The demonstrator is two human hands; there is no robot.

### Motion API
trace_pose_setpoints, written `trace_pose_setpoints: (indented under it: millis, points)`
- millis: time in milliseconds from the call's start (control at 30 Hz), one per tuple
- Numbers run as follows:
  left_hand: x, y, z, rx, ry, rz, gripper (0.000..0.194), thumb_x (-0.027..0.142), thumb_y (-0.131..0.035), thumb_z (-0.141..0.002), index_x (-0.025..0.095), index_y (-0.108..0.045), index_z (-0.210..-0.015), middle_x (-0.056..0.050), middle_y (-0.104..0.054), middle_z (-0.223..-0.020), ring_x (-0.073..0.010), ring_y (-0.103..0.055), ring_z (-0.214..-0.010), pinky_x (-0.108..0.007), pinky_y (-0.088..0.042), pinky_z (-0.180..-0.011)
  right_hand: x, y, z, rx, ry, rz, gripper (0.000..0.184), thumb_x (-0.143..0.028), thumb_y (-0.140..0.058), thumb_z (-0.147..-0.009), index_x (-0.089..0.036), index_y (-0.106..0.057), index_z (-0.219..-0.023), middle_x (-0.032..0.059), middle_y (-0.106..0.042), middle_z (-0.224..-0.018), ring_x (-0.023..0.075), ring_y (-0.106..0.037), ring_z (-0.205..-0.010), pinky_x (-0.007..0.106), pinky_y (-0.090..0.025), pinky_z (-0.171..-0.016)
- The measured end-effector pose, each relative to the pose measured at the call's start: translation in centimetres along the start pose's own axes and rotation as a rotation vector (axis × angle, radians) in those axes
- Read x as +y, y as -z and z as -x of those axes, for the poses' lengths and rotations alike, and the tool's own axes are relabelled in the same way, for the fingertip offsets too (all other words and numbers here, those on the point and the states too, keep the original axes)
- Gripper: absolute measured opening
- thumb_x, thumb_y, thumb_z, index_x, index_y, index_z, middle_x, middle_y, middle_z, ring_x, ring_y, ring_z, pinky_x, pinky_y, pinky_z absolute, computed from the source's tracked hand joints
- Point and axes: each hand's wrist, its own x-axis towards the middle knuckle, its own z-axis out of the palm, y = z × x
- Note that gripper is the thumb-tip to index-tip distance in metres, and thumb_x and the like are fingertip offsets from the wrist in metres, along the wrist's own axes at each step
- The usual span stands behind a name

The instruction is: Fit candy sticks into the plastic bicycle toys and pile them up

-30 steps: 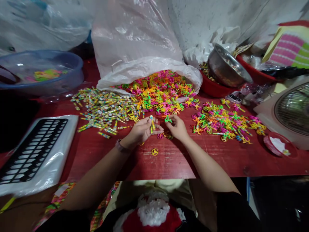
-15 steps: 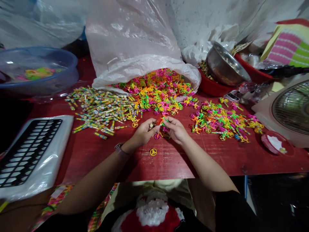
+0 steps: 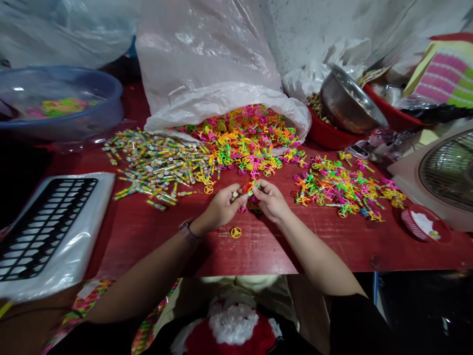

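Note:
My left hand [image 3: 221, 208] and my right hand [image 3: 269, 199] meet above the red table [image 3: 251, 251]. The left fingers pinch a small wrapped candy stick [image 3: 235, 195]. The right fingers hold an orange plastic toy piece [image 3: 247, 188], whose tip reaches toward the left hand. Behind my hands lie a long pile of candy sticks [image 3: 158, 167] and a heap of neon plastic pieces [image 3: 244, 138] spilling from a white sack [image 3: 207, 54]. Assembled neon pieces [image 3: 343, 190] lie to the right. A yellow plastic wheel [image 3: 235, 232] lies alone near my wrists.
A blue plastic basin [image 3: 62, 74] stands at the back left, and a white package with a black grid [image 3: 48, 227] lies at the left. A steel bowl [image 3: 351, 106] tilts on a red bowl [image 3: 325, 135]. A fan [image 3: 451, 170] stands at the right.
My hands have moved closer together since the oldest frame. An orange piece now shows between them, and the yellow sticks in my left hand no longer show as clearly. The view has shifted slightly.

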Motion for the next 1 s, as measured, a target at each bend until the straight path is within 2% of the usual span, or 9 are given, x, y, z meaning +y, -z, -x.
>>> trace_pose_setpoints:
  millis: [200,333,433,533,600,700,767,867,1000]
  points:
    - [-0.7,-0.6,0.0,0.099,-0.034,-0.046,0.029,0.043,-0.067,-0.094,0.018,-0.059,-0.083,0.000,-0.060,-0.072,-0.0137,-0.055,-0.067,-0.027,-0.043,-0.067,1.5,-0.9,-0.3,0.162,0.148,0.276,0.044,-0.060,-0.079,-0.077,-0.022,-0.058,-0.081,-0.0011,-0.061,-0.073,0.0155,-0.053,-0.068,0.028,-0.044,-0.067]
    - [-0.9,-0.1,-0.6,0.125,0.049,0.020,0.027,0.044,-0.065,-0.095,0.018,-0.061,-0.100,-0.003,-0.070,-0.081,-0.0131,-0.056,-0.067,-0.027,-0.043,-0.065,-1.7,1.1,-0.4,0.237,0.295,0.417,0.034,-0.052,-0.076,-0.083,-0.022,-0.062,-0.090,0.0026,-0.065,-0.085,0.0182,-0.059,-0.077,0.032,-0.048,-0.075]
    - [-0.9,0.7,-1.3,0.274,0.085,0.154,0.025,0.038,-0.064,-0.093,0.019,-0.057,-0.108,-0.004,-0.075,-0.089,-0.0129,-0.058,-0.069,-0.026,-0.044,-0.066,-6.0,5.0,0.0,0.618,0.613,0.665,0.034,-0.044,-0.073,-0.085,-0.022,-0.058,-0.106,0.0065,-0.062,-0.103,0.0224,-0.061,-0.096,0.038,-0.049,-0.086]
    - [-0.6,1.3,-1.7,0.293,0.078,0.231,0.021,0.034,-0.063,-0.092,0.018,-0.057,-0.104,-0.006,-0.075,-0.091,-0.0130,-0.061,-0.071,-0.027,-0.046,-0.068,-8.8,8.0,0.6,0.993,0.786,1.022,0.041,-0.038,-0.073,-0.084,-0.020,-0.058,-0.117,0.0119,-0.056,-0.121,0.0304,-0.053,-0.120,0.049,-0.044,-0.099]
    - [-0.5,1.4,-1.7,0.214,0.079,0.241,0.030,0.042,-0.064,-0.093,0.018,-0.056,-0.110,-0.005,-0.073,-0.087,-0.0127,-0.060,-0.065,-0.027,-0.045,-0.062,-8.3,7.9,0.7,0.864,0.727,1.167,0.025,-0.036,-0.068,-0.089,-0.020,-0.062,-0.108,0.0112,-0.059,-0.115,0.0298,-0.055,-0.116,0.049,-0.044,-0.099]
    - [-0.8,1.3,-1.5,0.118,0.080,0.221,0.045,0.057,-0.063,-0.094,0.020,-0.054,-0.118,0.004,-0.058,-0.067,-0.0098,-0.045,-0.049,-0.024,-0.031,-0.047,-4.8,5.1,0.5,0.185,0.393,1.228,0.018,-0.037,-0.068,-0.093,-0.019,-0.066,-0.094,0.0070,-0.064,-0.094,0.0224,-0.060,-0.091,0.038,-0.048,-0.086]
    - [-1.3,1.3,-1.3,0.127,0.059,0.204,0.047,0.061,-0.062,-0.094,0.022,-0.054,-0.119,0.008,-0.045,-0.062,-0.0086,-0.035,-0.047,-0.023,-0.025,-0.046,-2.0,2.9,0.1,-0.110,0.207,1.277,0.026,-0.037,-0.081,-0.084,-0.018,-0.066,-0.095,0.0074,-0.065,-0.095,0.0205,-0.060,-0.087,0.034,-0.047,-0.081]
    - [-1.9,1.6,-1.2,0.140,0.018,0.171,0.043,0.061,-0.060,-0.095,0.023,-0.052,-0.114,0.007,-0.043,-0.068,-0.0095,-0.035,-0.054,-0.023,-0.030,-0.051,0.3,1.5,-0.3,-0.210,0.081,1.317,0.024,-0.027,-0.083,-0.081,-0.016,-0.064,-0.090,0.0066,-0.065,-0.090,0.0177,-0.058,-0.079,0.030,-0.044,-0.075]
    - [-1.6,1.8,-1.0,0.078,-0.011,0.021,0.036,0.056,-0.054,-0.100,0.020,-0.059,-0.101,0.003,-0.049,-0.074,-0.0123,-0.043,-0.065,-0.026,-0.038,-0.062,-0.6,3.0,-0.7,-0.072,0.067,0.981,0.025,-0.043,-0.068,-0.094,-0.019,-0.063,-0.089,0.0007,-0.063,-0.075,0.0153,-0.055,-0.068,0.027,-0.042,-0.065]
